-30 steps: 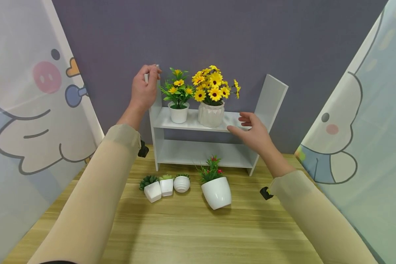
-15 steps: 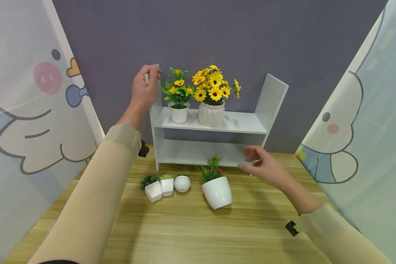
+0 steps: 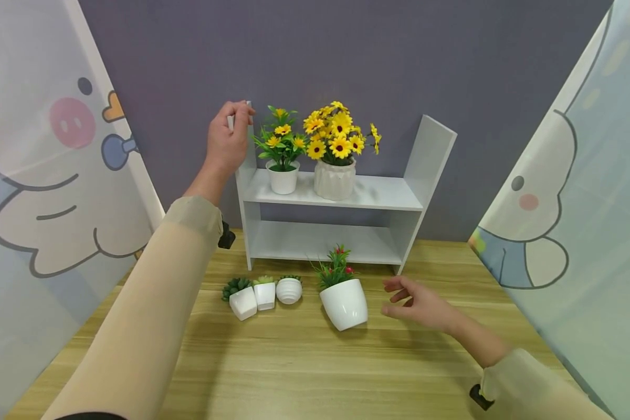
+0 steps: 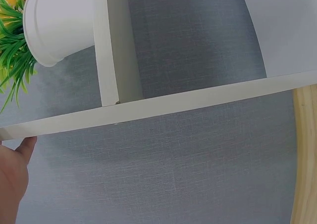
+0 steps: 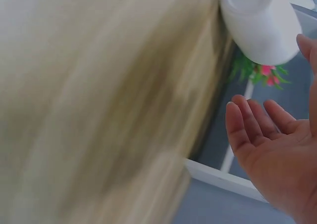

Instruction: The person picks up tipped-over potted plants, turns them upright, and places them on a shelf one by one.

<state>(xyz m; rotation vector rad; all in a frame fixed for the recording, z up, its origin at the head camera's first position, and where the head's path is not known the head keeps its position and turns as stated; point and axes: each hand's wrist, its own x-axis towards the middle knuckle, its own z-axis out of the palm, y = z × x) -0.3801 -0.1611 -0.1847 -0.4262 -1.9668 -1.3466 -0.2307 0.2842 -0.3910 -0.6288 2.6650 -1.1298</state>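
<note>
My left hand grips the upper end of the left side panel of a white two-tier shelf; in the left wrist view its thumb lies against the panel edge. On the upper board stand a small potted plant with yellow flowers and a ribbed cream pot of yellow daisies. My right hand holds nothing, its fingers loosely bent. It is just right of a white flowerpot with red flowers, lying tilted on the table, and a gap separates them.
Several small white pots with succulents lie side by side on the wooden table, left of the flowerpot. A grey wall rises behind the shelf. Cartoon-printed curtains hang at the left and right.
My right hand has come down from the upper board to the tabletop, beside the tilted flowerpot. My left hand has stayed on the side panel, and the plants have not moved.
</note>
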